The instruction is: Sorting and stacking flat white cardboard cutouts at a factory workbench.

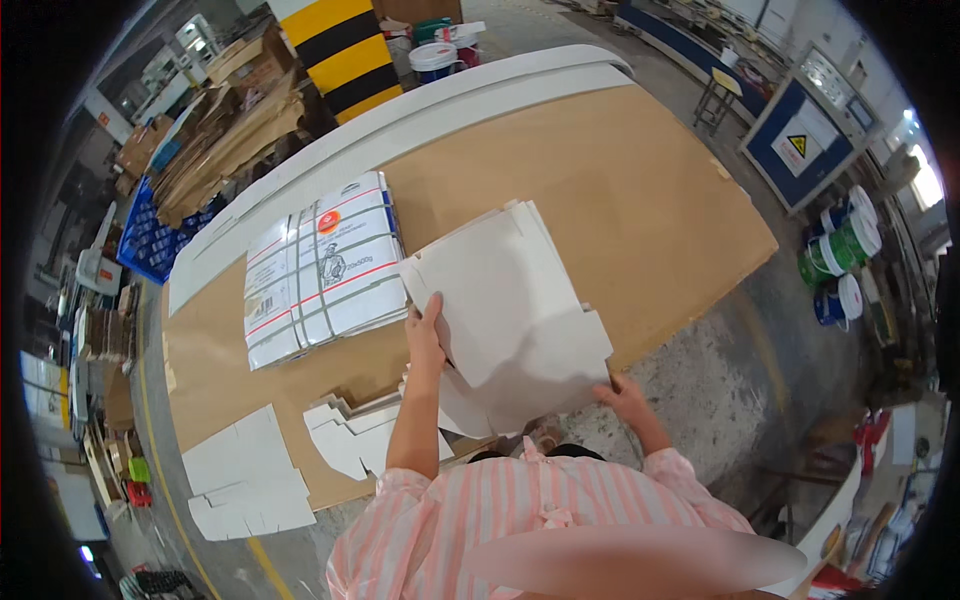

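A stack of die-cut white cardboard sheets (510, 310) lies in front of me, its near end reaching past the table's front edge. My left hand (427, 338) grips the stack's left edge, thumb on top and the other fingers hidden beneath. At the near right corner my right hand (627, 400) pinches the edge of the sheets. Close to my left forearm sits another pile of notched white cardboard blanks (350, 432), partly covered by the arm. To the far left of the held stack is a strapped bundle of printed white sacks (325, 265).
Brown cardboard covers the table (640, 170). A flat white cut-out sheet (250, 475) overhangs its near left edge, and long white boards (450, 110) line the far side. Beyond stand a striped pillar (340, 55), a blue crate (150, 230), paint buckets (840, 250) and a blue machine cabinet (800, 130).
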Available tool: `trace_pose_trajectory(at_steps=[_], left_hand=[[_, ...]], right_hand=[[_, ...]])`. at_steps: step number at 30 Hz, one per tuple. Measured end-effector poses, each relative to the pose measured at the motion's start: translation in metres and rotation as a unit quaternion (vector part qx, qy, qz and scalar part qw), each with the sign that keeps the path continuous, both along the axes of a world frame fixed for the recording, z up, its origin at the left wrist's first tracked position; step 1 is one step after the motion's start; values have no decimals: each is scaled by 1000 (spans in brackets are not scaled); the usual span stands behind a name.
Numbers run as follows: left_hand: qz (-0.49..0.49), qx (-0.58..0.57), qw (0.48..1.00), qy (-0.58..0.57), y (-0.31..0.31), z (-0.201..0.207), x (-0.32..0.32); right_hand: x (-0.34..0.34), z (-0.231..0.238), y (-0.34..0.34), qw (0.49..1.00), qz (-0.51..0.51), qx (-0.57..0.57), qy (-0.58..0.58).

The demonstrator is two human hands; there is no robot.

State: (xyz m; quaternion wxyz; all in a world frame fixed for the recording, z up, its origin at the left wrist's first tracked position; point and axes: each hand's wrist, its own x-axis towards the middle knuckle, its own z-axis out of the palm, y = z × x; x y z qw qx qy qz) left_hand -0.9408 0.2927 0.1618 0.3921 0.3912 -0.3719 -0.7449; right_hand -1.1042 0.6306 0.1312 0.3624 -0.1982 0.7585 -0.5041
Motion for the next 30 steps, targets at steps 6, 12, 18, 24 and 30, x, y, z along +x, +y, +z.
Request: trace_pose_trajectory(at_steps=[6, 12, 18, 24, 30], left_hand=[[34, -224, 974, -7, 85, 59, 27], [-1, -248, 969, 0, 111, 16, 22], [49, -288, 956, 31, 117, 11, -3], [114, -255, 959, -51, 97, -7, -4], [180, -308, 929, -99, 90, 3, -7]], right_hand=[[-30, 111, -85, 925, -33, -211, 314], [-44, 42, -94, 968, 63, -242, -33], [-62, -36, -96, 948, -33, -316, -10], [-49, 0, -94, 967, 49, -242, -56], [-19, 16, -100, 946, -36, -322, -1]])
